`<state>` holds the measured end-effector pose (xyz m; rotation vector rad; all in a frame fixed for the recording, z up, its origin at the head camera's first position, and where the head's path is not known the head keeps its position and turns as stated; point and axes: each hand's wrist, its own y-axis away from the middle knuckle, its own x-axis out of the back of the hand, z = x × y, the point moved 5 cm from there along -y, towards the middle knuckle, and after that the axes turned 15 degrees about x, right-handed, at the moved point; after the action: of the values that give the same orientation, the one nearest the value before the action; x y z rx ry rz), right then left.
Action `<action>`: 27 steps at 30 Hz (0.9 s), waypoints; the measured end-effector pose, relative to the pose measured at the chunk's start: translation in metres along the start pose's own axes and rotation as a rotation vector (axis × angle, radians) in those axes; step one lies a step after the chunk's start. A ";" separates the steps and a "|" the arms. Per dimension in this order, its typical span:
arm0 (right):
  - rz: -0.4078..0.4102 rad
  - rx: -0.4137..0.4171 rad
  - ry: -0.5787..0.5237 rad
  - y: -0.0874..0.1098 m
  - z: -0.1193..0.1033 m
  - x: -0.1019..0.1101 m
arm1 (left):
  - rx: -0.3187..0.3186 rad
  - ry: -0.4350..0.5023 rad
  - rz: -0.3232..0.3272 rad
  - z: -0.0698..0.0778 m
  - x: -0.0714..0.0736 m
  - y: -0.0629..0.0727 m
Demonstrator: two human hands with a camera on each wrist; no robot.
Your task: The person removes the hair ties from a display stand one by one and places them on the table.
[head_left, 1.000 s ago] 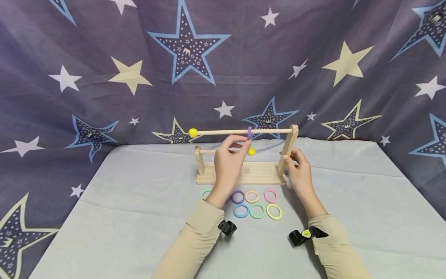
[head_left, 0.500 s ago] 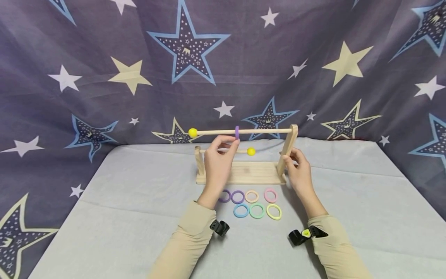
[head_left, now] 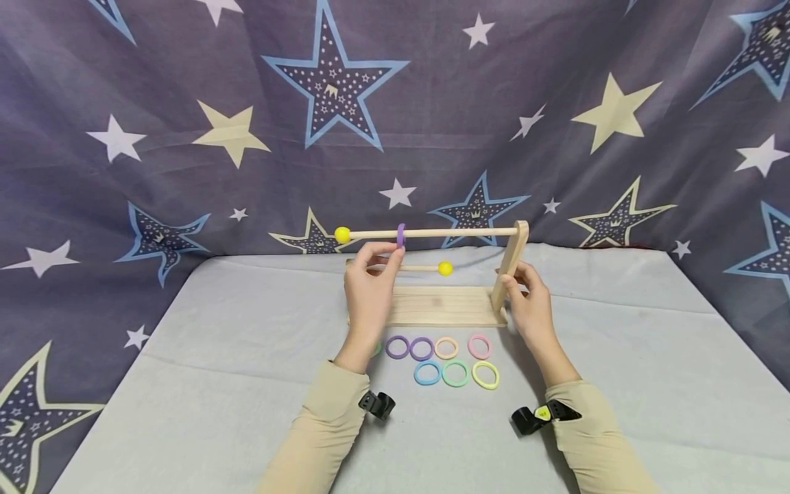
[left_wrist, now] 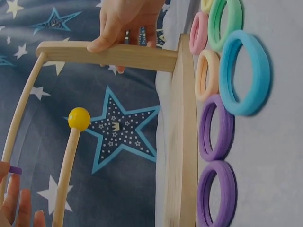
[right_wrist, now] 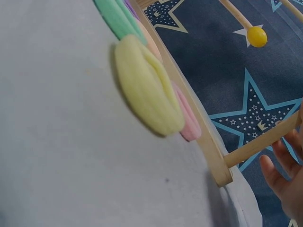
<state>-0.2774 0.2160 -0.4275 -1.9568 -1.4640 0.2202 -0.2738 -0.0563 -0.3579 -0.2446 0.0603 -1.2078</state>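
In the head view my left hand (head_left: 368,291) pinches a purple hair tie (head_left: 400,235) between thumb and fingers. The hair tie encircles the upper rod (head_left: 463,233) of a wooden stand, on the part nearer the rod's yellow ball end (head_left: 342,235). My right hand (head_left: 532,302) grips the stand's tall right post (head_left: 509,267), thumb on the near side. Behind my left hand, a shorter lower rod ends in a yellow ball (head_left: 445,268); the left post is mostly hidden. In the right wrist view, fingers of my right hand (right_wrist: 289,175) lie around the post (right_wrist: 265,142).
Several hair ties lie in two rows before the stand's base (head_left: 444,307), including a blue one (head_left: 414,372), a yellow one (head_left: 475,376) and a pink one (head_left: 470,346). A green one is partly behind my left wrist. A star-patterned cloth (head_left: 395,165) hangs behind the table (head_left: 648,343).
My left hand has slid the purple hair tie leftward along the upper rod, toward the yellow ball. The right hand has stayed on the post.
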 end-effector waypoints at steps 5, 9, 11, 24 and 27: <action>0.002 -0.007 0.008 0.000 0.003 0.000 | 0.011 0.019 0.010 -0.003 0.007 -0.002; -0.003 -0.016 0.003 -0.001 0.005 -0.001 | 0.012 0.031 0.019 -0.004 0.013 -0.004; -0.004 -0.018 -0.007 0.000 0.004 -0.001 | 0.011 0.039 0.026 -0.005 0.016 -0.005; -0.013 -0.005 0.005 0.000 0.001 0.000 | 0.002 0.072 0.085 0.029 0.040 0.005; -0.013 0.003 0.002 0.000 0.001 0.000 | 0.009 0.059 0.104 0.028 0.045 0.004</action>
<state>-0.2774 0.2161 -0.4281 -1.9437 -1.4740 0.2139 -0.2493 -0.0923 -0.3280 -0.1953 0.1174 -1.1114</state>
